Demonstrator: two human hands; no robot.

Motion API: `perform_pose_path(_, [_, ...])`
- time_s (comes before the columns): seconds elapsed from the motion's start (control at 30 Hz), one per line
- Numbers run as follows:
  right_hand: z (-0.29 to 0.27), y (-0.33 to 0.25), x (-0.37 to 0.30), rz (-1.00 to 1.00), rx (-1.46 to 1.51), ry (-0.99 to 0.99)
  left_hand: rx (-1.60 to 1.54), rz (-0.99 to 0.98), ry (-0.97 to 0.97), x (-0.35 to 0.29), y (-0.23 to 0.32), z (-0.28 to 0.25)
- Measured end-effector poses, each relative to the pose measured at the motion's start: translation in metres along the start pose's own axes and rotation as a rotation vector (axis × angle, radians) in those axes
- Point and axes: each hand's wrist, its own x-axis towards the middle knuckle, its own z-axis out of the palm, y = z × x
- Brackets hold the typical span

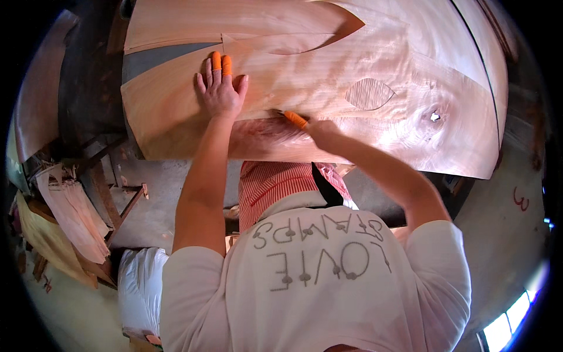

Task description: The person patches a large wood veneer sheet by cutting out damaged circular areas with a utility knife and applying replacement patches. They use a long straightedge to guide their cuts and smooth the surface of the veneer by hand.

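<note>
The left hand is lying flat, fingers spread, on a pale veneer sheet toward the left edge of a wood stack. Nearer the stack's near edge, the right hand is gripping a dark-tipped tool, the sheet lying beneath its tip.

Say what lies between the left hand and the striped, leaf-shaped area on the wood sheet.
In the head view, only the bare wood sheet shows between the left hand and the striped, leaf-shaped area.
</note>
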Motion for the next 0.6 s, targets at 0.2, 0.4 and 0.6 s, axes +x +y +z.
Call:
perform_pose_path(0.2, [-0.069,0.089,-0.015,-0.316,-0.230,-0.062,0.033,-0.006,-0.019,0.001,-0.002,0.006])
perform_pose_path(0.4, [-0.087,0.173,0.004,-0.379,-0.461,-0.128,-0.015,-0.024,-0.021,0.005,-0.001,0.005])
perform_pose_path(0.6, [-0.140,0.145,0.001,-0.499,-0.309,-0.018,-0.005,-0.036,-0.048,0.006,-0.003,-0.003])
